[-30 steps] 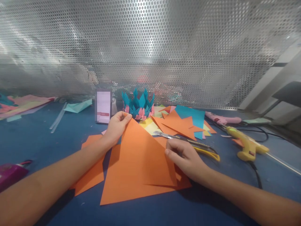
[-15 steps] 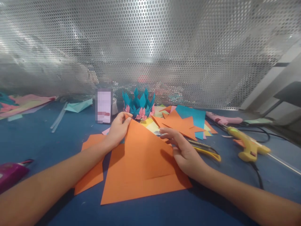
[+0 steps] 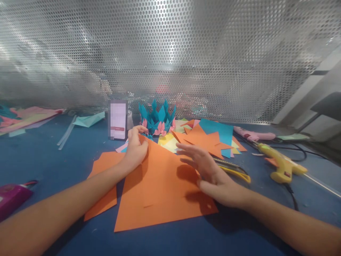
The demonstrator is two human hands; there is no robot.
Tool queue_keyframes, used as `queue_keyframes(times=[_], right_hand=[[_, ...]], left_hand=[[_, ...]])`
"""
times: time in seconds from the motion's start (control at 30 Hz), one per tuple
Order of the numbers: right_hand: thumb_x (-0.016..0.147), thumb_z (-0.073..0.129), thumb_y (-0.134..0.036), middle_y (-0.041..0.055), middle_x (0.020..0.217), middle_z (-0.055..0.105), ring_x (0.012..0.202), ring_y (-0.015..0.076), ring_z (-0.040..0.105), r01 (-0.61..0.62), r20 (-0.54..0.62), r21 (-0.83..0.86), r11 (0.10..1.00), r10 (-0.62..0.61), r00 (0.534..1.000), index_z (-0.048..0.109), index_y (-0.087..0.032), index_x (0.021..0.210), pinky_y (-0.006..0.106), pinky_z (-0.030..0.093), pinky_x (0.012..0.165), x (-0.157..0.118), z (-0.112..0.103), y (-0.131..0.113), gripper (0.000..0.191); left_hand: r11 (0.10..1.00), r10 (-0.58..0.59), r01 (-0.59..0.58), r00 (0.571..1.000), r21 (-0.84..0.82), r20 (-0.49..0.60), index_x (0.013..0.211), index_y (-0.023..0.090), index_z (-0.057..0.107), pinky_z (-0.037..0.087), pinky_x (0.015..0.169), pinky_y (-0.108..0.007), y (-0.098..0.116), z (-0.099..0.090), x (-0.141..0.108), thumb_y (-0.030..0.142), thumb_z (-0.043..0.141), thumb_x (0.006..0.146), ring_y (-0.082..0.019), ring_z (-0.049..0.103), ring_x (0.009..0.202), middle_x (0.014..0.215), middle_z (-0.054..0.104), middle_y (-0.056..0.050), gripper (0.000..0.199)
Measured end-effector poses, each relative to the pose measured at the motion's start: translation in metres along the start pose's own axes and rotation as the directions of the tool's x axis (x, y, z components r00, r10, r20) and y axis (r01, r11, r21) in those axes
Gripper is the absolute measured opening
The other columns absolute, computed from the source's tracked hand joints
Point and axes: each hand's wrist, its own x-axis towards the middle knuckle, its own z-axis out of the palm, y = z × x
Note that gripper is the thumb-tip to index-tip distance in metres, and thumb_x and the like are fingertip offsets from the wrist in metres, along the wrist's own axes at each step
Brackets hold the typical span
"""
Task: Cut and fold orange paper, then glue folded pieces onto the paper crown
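Note:
A large orange sheet of paper (image 3: pixel 165 213) lies in front of me, with a folded flap along its upper part. My left hand (image 3: pixel 135 151) grips the sheet's far corner, thumb against the paper and fingers curled at its far edge. Over the right side of the sheet hovers my right hand (image 3: pixel 210 174), open, fingers spread, its shadow falling on the paper. A second orange sheet (image 3: pixel 102 206) lies partly under my left forearm. Just beyond the hands stands a blue folded-paper crown shape (image 3: pixel 158 115) with pink paper pieces (image 3: pixel 161 128) round its base.
A phone (image 3: pixel 118 121) stands upright at the back. Orange paper scraps (image 3: pixel 204 140), a yellow-handled cutter (image 3: pixel 234 174), a yellow glue gun (image 3: pixel 283 167) and a pink one (image 3: pixel 253 135) lie to the right. Clear glue sticks (image 3: pixel 66 133) and a purple object (image 3: pixel 16 197) are left. Perforated metal (image 3: pixel 170 57) closes the back.
My right hand has lifted off the sheet and opened. My left hand has shifted slightly at the far corner, and the paper's flap lies differently, its short edge now further left.

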Motion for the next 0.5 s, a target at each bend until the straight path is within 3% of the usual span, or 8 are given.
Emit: queue_keyframes(times=[0.13, 0.27, 0.33, 0.4, 0.5], right_hand=[[0.058, 0.036, 0.005, -0.0019, 0.147, 0.029, 0.138, 0.0192, 0.021, 0.023, 0.064, -0.161, 0.987, -0.013, 0.998, 0.032, -0.036, 0.133, 0.043, 0.025, 0.111, -0.0033, -0.0015, -0.0031, 0.086], [0.067, 0.043, 0.002, 0.0041, 0.142, 0.037, 0.134, 0.0199, 0.029, 0.083, 0.084, -0.372, 0.925, -0.055, 0.995, 0.035, -0.031, 0.132, 0.041, 0.025, 0.11, -0.0004, -0.0039, -0.007, 0.073], [0.075, 0.055, -0.011, 0.0082, 0.136, 0.044, 0.13, 0.0216, 0.036, 0.165, 0.217, -0.416, 0.894, -0.079, 0.973, 0.039, -0.025, 0.13, 0.042, 0.024, 0.11, 0.0025, -0.0035, -0.0089, 0.059], [0.075, 0.066, -0.03, 0.0105, 0.13, 0.05, 0.124, 0.0226, 0.043, 0.232, 0.377, -0.422, 0.876, -0.063, 0.924, 0.044, -0.021, 0.127, 0.042, 0.021, 0.111, 0.005, -0.002, -0.0096, 0.057], [0.069, 0.072, -0.042, 0.0109, 0.127, 0.052, 0.121, 0.0215, 0.046, 0.217, 0.46, -0.424, 0.879, 0.003, 0.888, 0.049, -0.019, 0.119, 0.037, 0.025, 0.109, 0.006, 0.0003, -0.0086, 0.059]], left_hand=[[0.999, -0.044, 0.044, 0.999, 0.031, -0.004, 0.093, 0.021, 0.053, 0.039, 0.089, -0.034, 0.002, -0.001, -0.0004, 0.002, 0.045, 0.064, -0.02, 0.047, 0.101, 0.104, 0.042, -0.005, 0.035], [1.0, 0.002, -0.003, 0.999, 0.028, 0.042, 0.086, 0.02, 0.054, 0.04, 0.089, -0.035, 0.0058, -0.0018, -0.0008, 0.001, 0.043, 0.063, -0.02, 0.047, 0.101, 0.101, 0.043, -0.004, 0.032], [0.994, 0.084, -0.09, 0.993, 0.065, 0.087, 0.083, 0.02, 0.054, 0.04, 0.091, -0.036, 0.0076, -0.002, -0.0026, -0.001, 0.043, 0.063, -0.02, 0.047, 0.102, 0.098, 0.042, -0.004, 0.031], [0.974, 0.183, -0.198, 0.974, 0.112, 0.13, 0.082, 0.02, 0.054, 0.038, 0.094, -0.036, 0.009, -0.0018, -0.0052, -0.002, 0.043, 0.063, -0.019, 0.047, 0.103, 0.097, 0.041, -0.003, 0.031], [0.945, 0.265, -0.292, 0.948, 0.148, 0.175, 0.083, 0.02, 0.055, 0.038, 0.096, -0.036, 0.01, -0.0013, -0.0091, -0.003, 0.044, 0.063, -0.018, 0.047, 0.101, 0.097, 0.04, -0.002, 0.033]])
